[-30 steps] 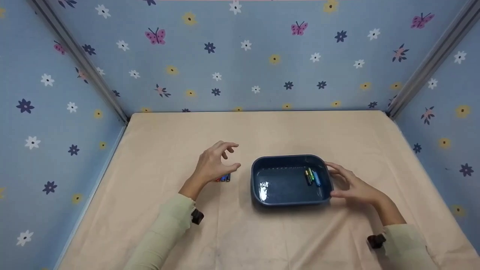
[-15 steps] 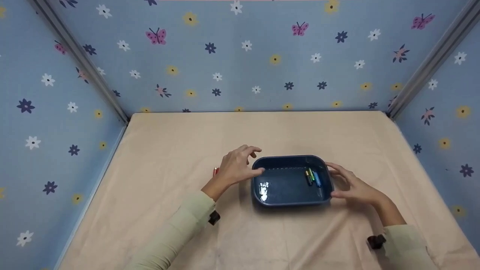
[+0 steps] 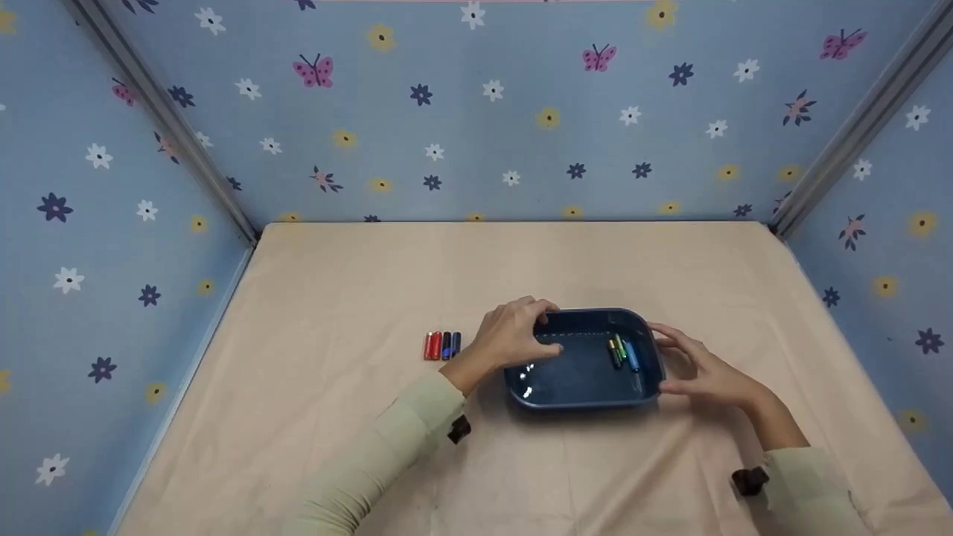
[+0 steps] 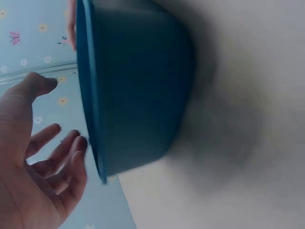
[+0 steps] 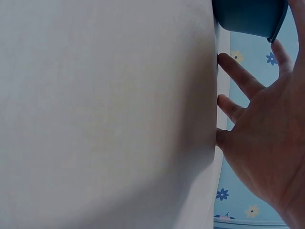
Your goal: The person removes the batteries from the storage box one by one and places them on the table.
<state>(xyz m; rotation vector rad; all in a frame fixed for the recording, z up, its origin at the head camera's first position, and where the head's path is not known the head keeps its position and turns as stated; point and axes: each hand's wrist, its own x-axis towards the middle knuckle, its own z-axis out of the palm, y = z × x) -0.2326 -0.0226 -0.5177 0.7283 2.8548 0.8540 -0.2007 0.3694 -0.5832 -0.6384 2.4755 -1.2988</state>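
Observation:
A dark blue rectangular dish [image 3: 573,406] stands on the cloth-covered table. Inside it, near its right end, lie several batteries [image 3: 619,353], green, gold-and-black and blue. Over the dish's left rim hovers my left hand [image 3: 514,336], thumb and fingers apart with nothing between them; the left wrist view shows this hand [image 4: 43,162] above the rim of the dish [image 4: 143,81]. My right hand [image 3: 703,372] rests at the dish's right side, fingers spread; in the right wrist view the hand [image 5: 267,129] is beside the dish [image 5: 250,16].
To the left of the dish, several batteries, red and dark blue [image 3: 442,346], lie side by side on the beige cloth [image 3: 335,298]. Flower-patterned blue walls [image 3: 476,112] enclose the table at the back and on both sides.
My left hand has moved right, from over the row of batteries to over the dish's left part, uncovering the row. My right hand has stayed at the dish's right side.

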